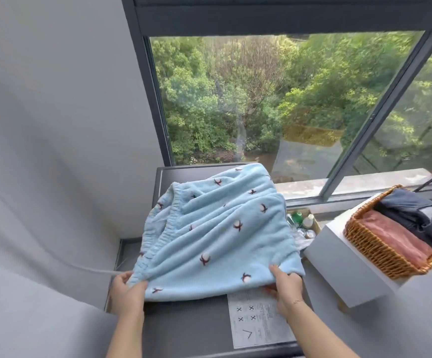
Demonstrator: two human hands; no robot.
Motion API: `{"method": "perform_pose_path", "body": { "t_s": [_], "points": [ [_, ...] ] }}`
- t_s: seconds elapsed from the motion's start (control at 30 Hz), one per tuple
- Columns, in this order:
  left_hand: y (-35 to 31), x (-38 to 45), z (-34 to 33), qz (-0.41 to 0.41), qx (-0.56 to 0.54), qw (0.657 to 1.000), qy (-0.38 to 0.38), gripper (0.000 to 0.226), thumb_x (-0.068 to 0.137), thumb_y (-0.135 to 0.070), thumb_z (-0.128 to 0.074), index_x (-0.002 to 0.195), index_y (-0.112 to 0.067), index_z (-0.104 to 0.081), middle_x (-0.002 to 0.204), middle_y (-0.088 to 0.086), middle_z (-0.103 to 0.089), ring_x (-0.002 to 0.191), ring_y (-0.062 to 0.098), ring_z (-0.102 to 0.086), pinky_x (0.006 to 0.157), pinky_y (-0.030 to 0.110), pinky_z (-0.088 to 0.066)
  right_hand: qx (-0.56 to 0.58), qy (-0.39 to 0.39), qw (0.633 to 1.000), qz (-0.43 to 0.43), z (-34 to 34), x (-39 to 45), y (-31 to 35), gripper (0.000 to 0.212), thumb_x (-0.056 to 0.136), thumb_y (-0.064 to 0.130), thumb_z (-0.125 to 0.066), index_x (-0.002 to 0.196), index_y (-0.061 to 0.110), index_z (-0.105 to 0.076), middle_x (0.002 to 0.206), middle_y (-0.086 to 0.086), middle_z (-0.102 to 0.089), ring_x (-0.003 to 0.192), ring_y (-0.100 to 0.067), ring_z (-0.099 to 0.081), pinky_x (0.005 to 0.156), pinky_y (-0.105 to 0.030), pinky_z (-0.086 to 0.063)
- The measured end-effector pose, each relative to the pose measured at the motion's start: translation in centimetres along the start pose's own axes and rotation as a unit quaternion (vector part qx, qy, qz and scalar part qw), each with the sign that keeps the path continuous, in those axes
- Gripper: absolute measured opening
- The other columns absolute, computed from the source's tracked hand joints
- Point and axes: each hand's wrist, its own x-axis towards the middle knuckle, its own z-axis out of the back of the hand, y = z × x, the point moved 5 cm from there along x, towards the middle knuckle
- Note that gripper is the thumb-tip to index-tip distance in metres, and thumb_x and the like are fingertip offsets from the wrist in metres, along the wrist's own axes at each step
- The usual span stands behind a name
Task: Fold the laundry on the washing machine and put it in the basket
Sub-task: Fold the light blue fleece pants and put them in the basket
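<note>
A light blue fleece garment [217, 228] with small dark-and-white flower prints and an elastic waistband lies spread over the dark grey top of the washing machine [189, 329]. My left hand [127, 288] pinches its near left corner. My right hand [284, 285] grips its near right edge, thumb on top and fingers under the cloth. To the right, a wicker basket [372, 244] sits on a white box and holds a folded pink cloth [395, 239] and a dark blue garment [416, 213].
A white instruction sticker [256, 321] is on the machine top near my right wrist. Between machine and white box [339, 264], a cardboard box holds bottles [302, 220]. A large window is straight ahead. A grey wall and a thin white hose run on the left.
</note>
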Motion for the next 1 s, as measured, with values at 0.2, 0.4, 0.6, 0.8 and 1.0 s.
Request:
{"method": "perform_pose_path", "body": {
  "t_s": [0.2, 0.4, 0.6, 0.8, 1.0],
  "points": [
    [-6.1, -4.9, -3.6, -0.328, 0.265, 0.905, -0.05, 0.053, 0.057, 0.015, -0.066, 0.107, -0.003, -0.063, 0.13, 0.022, -0.052, 0.123, 0.043, -0.045, 0.1, 0.054, -0.035, -0.289, 0.055, 0.955, 0.04, 0.6, -1.2, 1.2, 0.014, 0.085, 0.006, -0.048, 0.076, 0.0, -0.058, 0.066, -0.021, -0.067, 0.055, -0.038, -0.067, 0.046, -0.03, -0.048],
    [-3.4, -5.7, -10.5, -0.342, 0.449, 0.812, 0.15, 0.048, 0.094, -0.04, -0.045, 0.14, -0.027, -0.047, 0.157, 0.009, -0.025, 0.145, 0.027, -0.022, 0.115, 0.041, -0.013, -0.663, 0.122, 0.739, -0.013, 1.8, -0.8, 5.2, 0.02, 0.083, 0.025, -0.048, 0.074, 0.009, -0.056, 0.058, -0.001, -0.067, 0.042, -0.013, -0.056, 0.047, -0.021, -0.044],
    [-1.5, -5.4, -10.2, -0.311, 0.497, 0.801, 0.124, 0.059, 0.086, -0.047, -0.036, 0.138, -0.025, -0.051, 0.15, 0.013, -0.038, 0.138, 0.027, -0.03, 0.109, 0.044, -0.017, -0.608, 0.083, 0.762, 0.209, -3.4, 1.0, 10.8, 0.029, 0.082, 0.03, -0.057, 0.058, 0.014, -0.055, 0.048, 0.003, -0.061, 0.042, -0.012, -0.055, 0.055, -0.027, -0.049],
    [-7.6, -3.8, -10.9, -0.156, 0.47, 0.86, 0.118, 0.045, 0.086, -0.021, -0.046, 0.128, -0.035, -0.05, 0.145, -0.001, -0.036, 0.133, 0.021, -0.029, 0.106, 0.041, -0.023, -0.567, 0.264, 0.718, 0.307, -10.3, 1.9, 6.9, 0.013, 0.085, 0.026, -0.061, 0.074, 0.02, -0.057, 0.074, 0.006, -0.057, 0.075, -0.013, -0.054, 0.065, -0.027, -0.04],
    [-15.6, 2.5, -13.5, -0.163, 0.308, 0.934, 0.073, 0.034, 0.088, -0.019, -0.053, 0.121, -0.016, -0.057, 0.129, 0.01, -0.051, 0.119, 0.031, -0.048, 0.098, 0.04, -0.039, -0.465, 0.222, 0.688, 0.511, -14.1, 2.0, 9.5, 0.006, 0.085, 0.016, -0.058, 0.08, 0.018, -0.059, 0.078, 0.018, -0.049, 0.079, -0.002, -0.043, 0.063, -0.017, -0.033]
  ]
}}
